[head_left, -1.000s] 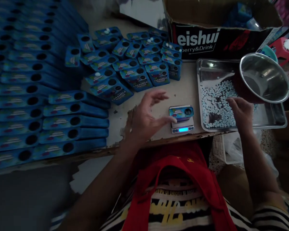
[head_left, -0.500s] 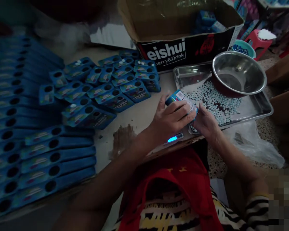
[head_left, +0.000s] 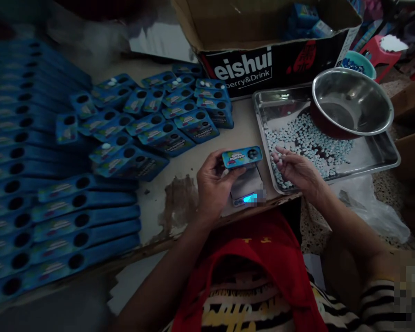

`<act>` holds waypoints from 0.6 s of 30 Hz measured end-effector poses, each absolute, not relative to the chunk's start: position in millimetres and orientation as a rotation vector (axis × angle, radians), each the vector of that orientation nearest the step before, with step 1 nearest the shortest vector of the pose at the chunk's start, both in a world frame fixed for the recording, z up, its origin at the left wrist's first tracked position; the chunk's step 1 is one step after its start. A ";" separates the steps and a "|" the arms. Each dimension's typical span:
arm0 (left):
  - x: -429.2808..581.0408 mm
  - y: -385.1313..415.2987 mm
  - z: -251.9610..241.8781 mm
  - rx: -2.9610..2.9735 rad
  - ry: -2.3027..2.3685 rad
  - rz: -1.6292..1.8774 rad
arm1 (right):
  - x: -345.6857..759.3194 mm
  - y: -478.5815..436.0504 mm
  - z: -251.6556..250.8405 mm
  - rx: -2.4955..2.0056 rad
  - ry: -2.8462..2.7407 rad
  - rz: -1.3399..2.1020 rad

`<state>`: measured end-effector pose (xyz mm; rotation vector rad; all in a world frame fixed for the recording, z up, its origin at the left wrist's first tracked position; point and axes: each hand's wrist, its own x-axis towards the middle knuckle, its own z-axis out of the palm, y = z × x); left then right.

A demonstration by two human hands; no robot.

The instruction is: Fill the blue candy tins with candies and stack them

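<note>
A small blue candy box (head_left: 242, 157) is held level just above a pocket scale (head_left: 245, 186) at the worktop's near edge. The left hand (head_left: 212, 184) grips its left end, fingers clenched around it, round hole facing up. The right hand (head_left: 295, 170) is just beside the box's right end, its fingers (head_left: 280, 156) pinched on a few pale candy pellets. That hand lies over the near left corner of a steel tray (head_left: 376, 152), where more pellets (head_left: 307, 138) are scattered and a steel bowl (head_left: 352, 101) rests at the far side.

The worktop (head_left: 193, 161) is pale and worn, with a brown chipped patch (head_left: 174, 203) by the near edge. Identical blue boxes (head_left: 166, 120) crowd its middle and long rows of them (head_left: 55, 193) fill the left end. An open cardboard carton (head_left: 249, 69) stands along the far edge. The room is dim. A pink stool (head_left: 380, 48) stands beyond the tray.
</note>
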<state>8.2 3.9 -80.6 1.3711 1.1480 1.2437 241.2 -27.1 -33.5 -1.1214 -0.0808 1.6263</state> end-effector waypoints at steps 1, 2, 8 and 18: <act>4.8 -2.0 -86.5 1.280 1.155 1.230 | 243.1 -28.4 -31.9 -1.159 -0.122 1.626; 2.4 -7.7 -91.9 1.207 1.156 1.220 | 244.7 -29.5 -30.3 -1.199 -0.174 1.630; -5.5 -22.6 -108.5 1.144 1.084 1.149 | 240.0 -27.6 -11.7 -1.316 -0.496 1.718; -96.5 -30.4 -91.1 1.284 1.309 1.221 | 216.8 -21.1 44.1 -1.474 -0.918 1.715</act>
